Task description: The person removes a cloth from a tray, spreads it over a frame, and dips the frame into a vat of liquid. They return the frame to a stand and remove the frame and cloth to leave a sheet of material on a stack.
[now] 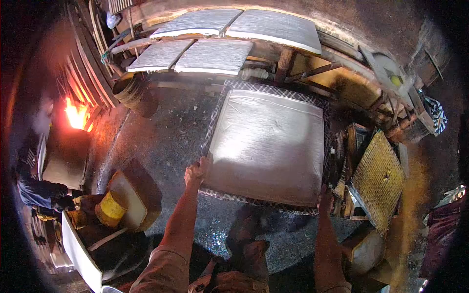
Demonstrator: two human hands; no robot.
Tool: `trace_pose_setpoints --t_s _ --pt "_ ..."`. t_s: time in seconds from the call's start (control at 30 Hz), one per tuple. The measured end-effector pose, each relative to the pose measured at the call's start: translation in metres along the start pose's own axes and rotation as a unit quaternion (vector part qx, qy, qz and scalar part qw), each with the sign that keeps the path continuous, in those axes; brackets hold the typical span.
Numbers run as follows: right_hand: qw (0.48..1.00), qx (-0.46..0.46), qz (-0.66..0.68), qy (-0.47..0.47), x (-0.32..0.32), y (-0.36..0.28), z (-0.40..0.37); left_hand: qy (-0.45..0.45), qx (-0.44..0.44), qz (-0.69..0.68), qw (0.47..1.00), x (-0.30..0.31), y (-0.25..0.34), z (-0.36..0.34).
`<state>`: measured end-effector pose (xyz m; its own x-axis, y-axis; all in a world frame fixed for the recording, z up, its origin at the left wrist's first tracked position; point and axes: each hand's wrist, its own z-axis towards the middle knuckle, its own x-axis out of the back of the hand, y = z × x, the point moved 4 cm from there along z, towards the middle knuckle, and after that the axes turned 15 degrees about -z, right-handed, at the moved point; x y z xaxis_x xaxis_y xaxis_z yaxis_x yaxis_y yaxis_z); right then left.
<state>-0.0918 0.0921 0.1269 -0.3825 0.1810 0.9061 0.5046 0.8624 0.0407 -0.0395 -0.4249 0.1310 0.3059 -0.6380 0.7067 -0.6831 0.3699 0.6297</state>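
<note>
1. Here the pale sheet [268, 146] is looking nearly square, so no clear long axis is showing; its far edge is facing away from the person, its sides running roughly away, and its near edge is slanting slightly nearer toward the right.
2. The plaid border [279, 91] is framing it, above the dark floor [171, 117].
3. The sheet is lying ahead of and between the hands, its bulk stretching beyond both.
4. The left hand [195, 172] is closing around the border, by the near-left corner.
5. The right hand [324, 199] is touching the border by the near-right corner; shadow is hiding how far it's open.
</note>
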Motion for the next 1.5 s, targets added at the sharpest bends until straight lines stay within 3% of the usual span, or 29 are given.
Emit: trace_pose_setpoints --t_s 0.07,0.13,0.17,0.23,0.33,0.43,0.5,0.73,0.77,0.8,0.87,0.93,1.0,1.07,1.13,1.17,1.23,1.27,1.33,1.43,1.5 --pt "0.999 0.013 0.034 0.020 0.007 0.000 -0.007 0.005 -0.004 -0.008 1.000 -0.005 -0.011 0.006" --pt "0.997 0.027 0.067 0.040 0.006 0.001 -0.006 0.010 -0.097 -0.003 0.995 -0.015 -0.026 0.019" --pt "0.996 0.022 0.071 0.053 -0.001 0.004 0.002 0.010 -0.097 -0.003 0.995 -0.016 -0.027 0.020" --pt "0.995 0.017 0.075 0.067 -0.009 0.006 0.010 -0.001 -0.005 -0.018 1.000 -0.003 -0.007 0.005" --pt "0.991 0.014 0.082 0.103 -0.004 0.005 0.006 0.003 -0.009 0.000 1.000 -0.002 -0.006 0.003" --pt "0.995 -0.002 0.078 0.064 0.017 -0.003 -0.014 0.010 0.008 0.007 1.000 -0.004 -0.009 0.007" --pt "0.987 -0.002 0.160 -0.003 0.035 -0.013 -0.035 0.015 0.001 0.001 1.000 0.001 0.001 -0.001" --pt "0.994 -0.026 0.084 0.060 0.011 0.001 -0.011 -0.034 -0.059 0.014 0.998 0.008 0.014 -0.013" --pt "0.996 0.026 0.075 0.047 0.012 0.000 -0.013 -0.034 -0.059 0.014 0.998 0.003 0.010 -0.008" --pt "0.994 0.078 0.065 0.034 0.012 -0.001 -0.016 -0.016 -0.017 0.016 1.000 -0.003 -0.002 0.003" --pt "0.996 0.078 0.005 0.033 -0.010 0.005 0.008 0.002 0.025 0.018 1.000 -0.007 -0.013 0.011" --pt "0.995 0.077 -0.055 0.033 0.001 -0.002 0.002 0.003 -0.017 0.017 1.000 -0.008 -0.013 0.010" --pt "0.998 0.003 0.057 -0.006 0.014 -0.004 -0.010 0.001 -0.061 0.021 0.998 -0.015 -0.026 0.019" --pt "0.998 0.002 0.057 0.010 0.017 -0.006 -0.014 -0.001 -0.105 0.026 0.994 -0.022 -0.033 0.026" --pt "0.998 0.001 0.057 0.026 0.012 -0.004 -0.010 0.024 0.007 0.002 1.000 -0.004 -0.012 0.007" --pt "0.997 0.026 0.045 0.051 0.004 -0.001 -0.002 0.024 0.007 0.002 1.000 0.002 -0.004 -0.003" --pt "0.995 0.050 0.033 0.077 0.014 -0.008 -0.011 0.012 -0.112 0.003 0.994 0.008 0.013 -0.016" --pt "0.995 0.020 0.076 0.057 0.018 -0.007 -0.015 0.012 -0.112 0.003 0.994 0.006 0.011 -0.011" --pt "0.992 -0.009 0.120 0.037 0.021 -0.007 -0.018 0.001 -0.005 0.013 1.000 0.001 0.002 0.001" --pt "0.997 0.001 0.083 0.007 0.022 -0.008 -0.018 0.004 0.012 0.011 1.000 0.001 0.003 -0.001" --pt "0.986 -0.010 0.166 -0.032 0.035 -0.014 -0.038 -0.005 0.002 -0.001 1.000 0.005 0.009 -0.007"
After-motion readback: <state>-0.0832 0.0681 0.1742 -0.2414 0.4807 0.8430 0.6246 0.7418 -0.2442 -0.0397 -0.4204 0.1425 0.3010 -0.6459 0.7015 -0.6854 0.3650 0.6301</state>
